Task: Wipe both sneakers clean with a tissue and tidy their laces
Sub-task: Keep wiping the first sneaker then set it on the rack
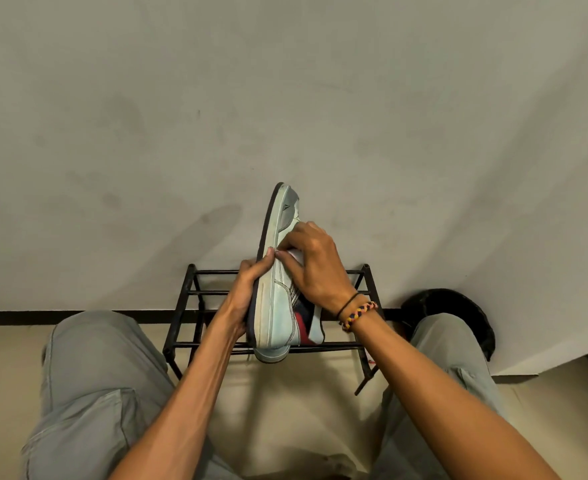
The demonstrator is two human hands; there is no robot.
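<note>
A white sneaker [278, 299] with navy and red side panels is held in the air on its side, toe pointing away from me, dark sole edge to the left. My left hand [247, 292] grips it from the sole side, thumb on the white rim. My right hand [315, 265] lies over the upper and presses a white tissue [296, 254] against it with curled fingers. The laces are hidden under that hand. A second sneaker's heel [271, 355] peeks out below the held one on the rack.
A low black metal shoe rack [188, 292] stands against the pale wall straight ahead. A dark round object [458, 306] sits at the right behind my knee. My grey-trousered knees frame the beige floor.
</note>
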